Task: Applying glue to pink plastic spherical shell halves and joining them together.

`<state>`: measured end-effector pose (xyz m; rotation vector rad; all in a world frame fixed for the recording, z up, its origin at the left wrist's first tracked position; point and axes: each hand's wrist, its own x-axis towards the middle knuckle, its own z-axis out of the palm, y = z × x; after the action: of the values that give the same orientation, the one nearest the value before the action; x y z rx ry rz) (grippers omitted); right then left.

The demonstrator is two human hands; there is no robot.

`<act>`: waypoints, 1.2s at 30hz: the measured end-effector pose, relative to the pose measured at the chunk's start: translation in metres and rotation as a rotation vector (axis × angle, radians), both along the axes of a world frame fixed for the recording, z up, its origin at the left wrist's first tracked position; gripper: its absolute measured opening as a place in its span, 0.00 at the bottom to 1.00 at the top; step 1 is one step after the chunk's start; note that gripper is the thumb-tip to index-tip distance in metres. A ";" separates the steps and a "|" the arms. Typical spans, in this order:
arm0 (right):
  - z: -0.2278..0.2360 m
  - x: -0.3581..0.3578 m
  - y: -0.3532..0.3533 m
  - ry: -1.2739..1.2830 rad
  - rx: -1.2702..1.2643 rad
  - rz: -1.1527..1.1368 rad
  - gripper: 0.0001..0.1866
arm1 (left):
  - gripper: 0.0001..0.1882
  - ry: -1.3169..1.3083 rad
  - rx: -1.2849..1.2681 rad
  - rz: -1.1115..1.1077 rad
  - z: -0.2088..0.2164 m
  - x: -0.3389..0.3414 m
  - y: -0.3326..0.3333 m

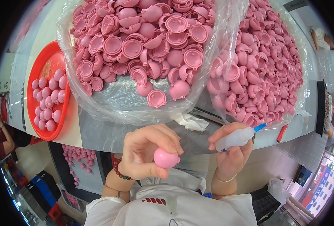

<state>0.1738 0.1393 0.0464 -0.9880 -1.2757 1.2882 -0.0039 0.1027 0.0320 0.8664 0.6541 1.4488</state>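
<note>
Between the thumb and fingers of my left hand (144,148) is a round pink plastic ball (166,158) with a small tab on its right side. My right hand (233,150) is wrapped round a translucent white squeeze bottle (235,138), tilted up to the right. A blue nozzle tip (260,127) caps the bottle and points away from the ball. Ball and bottle are apart, both held above the table's near edge. Beyond my hands, loose pink half shells (157,98) lie heaped in a clear plastic bag (110,109).
At the left stands a red tray (61,119) with several closed pink balls. A second bag of half shells (257,75) fills the right. A crumpled white tissue (191,122), dark tweezers (208,116) and a red object (282,133) lie near the table edge. Below left, a bin (88,182) holds pink pieces.
</note>
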 end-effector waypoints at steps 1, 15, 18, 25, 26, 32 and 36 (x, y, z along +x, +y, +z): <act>0.000 0.000 0.000 0.000 0.000 0.000 0.24 | 0.22 0.005 -0.003 0.003 0.000 0.000 0.000; 0.000 0.000 0.000 0.018 0.011 0.020 0.23 | 0.26 0.108 0.092 0.021 -0.004 0.001 0.002; 0.002 -0.001 0.000 0.014 0.009 0.033 0.23 | 0.26 0.156 0.154 0.022 -0.005 -0.001 0.003; 0.000 0.002 0.001 0.036 0.011 0.034 0.22 | 0.23 0.343 0.223 0.067 -0.004 0.001 0.003; 0.001 0.003 0.001 0.030 -0.026 0.047 0.20 | 0.22 0.381 0.225 0.075 -0.003 0.002 0.003; 0.004 -0.004 0.005 -0.132 -0.095 0.169 0.13 | 0.21 0.505 0.237 0.122 -0.001 0.004 0.000; 0.004 -0.004 0.006 -0.260 -0.114 0.206 0.14 | 0.20 0.552 0.246 0.146 -0.001 0.006 0.000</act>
<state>0.1698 0.1453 0.0505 -1.1573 -1.5487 1.4376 0.0022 0.1027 0.0315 1.4629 0.9757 1.4432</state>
